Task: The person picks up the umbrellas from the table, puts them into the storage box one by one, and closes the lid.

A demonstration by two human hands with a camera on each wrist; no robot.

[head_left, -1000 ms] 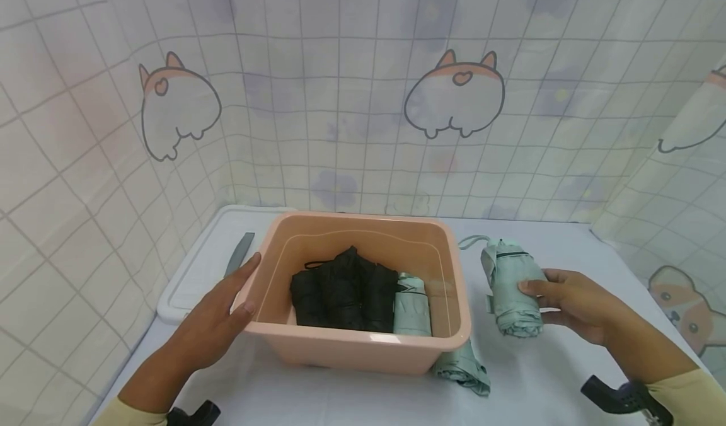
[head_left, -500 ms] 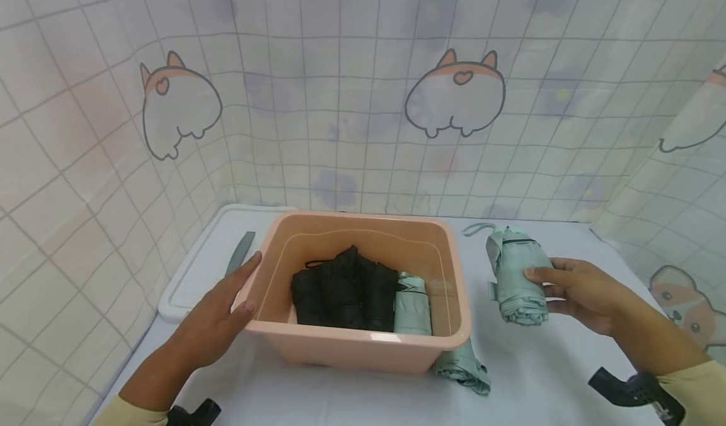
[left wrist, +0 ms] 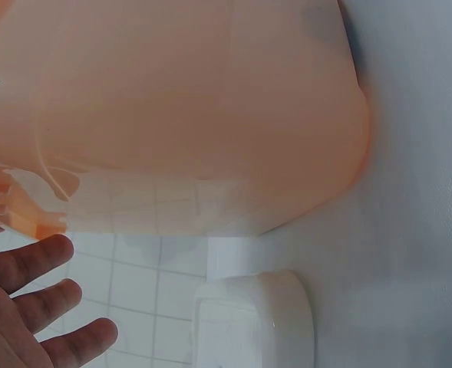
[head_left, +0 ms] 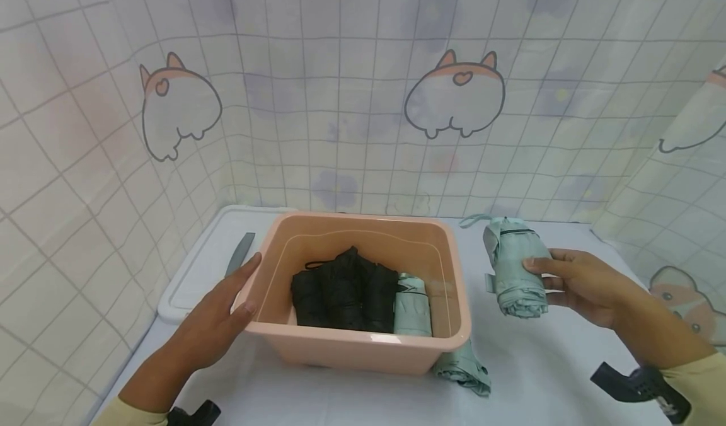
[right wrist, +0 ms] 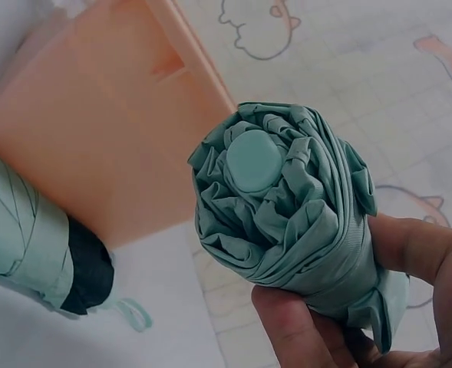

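In the head view my right hand (head_left: 590, 284) grips a folded mint-green umbrella (head_left: 516, 268) above the table, right of the peach plastic bin (head_left: 351, 350). The right wrist view looks onto the umbrella's rolled end (right wrist: 287, 199), with its round cap showing and my thumb and fingers round the fabric. My left hand (head_left: 215, 319) touches the bin's left rim, its fingers (left wrist: 72, 307) extended in the left wrist view. Inside the bin lie black folded umbrellas (head_left: 343, 293) side by side, with a mint-green folded umbrella (head_left: 412, 306) at their right.
Another mint-green umbrella (head_left: 464, 370) lies on the white table by the bin's front right corner, partly hidden by the bin in the head view. A white lid (head_left: 190, 275) with a grey strip (head_left: 241, 253) lies behind my left hand. A patterned curtain (head_left: 363, 98) surrounds the table.
My right hand has moved up in the head view with the green umbrella in its grip. The left hand and the bin have stayed in place.
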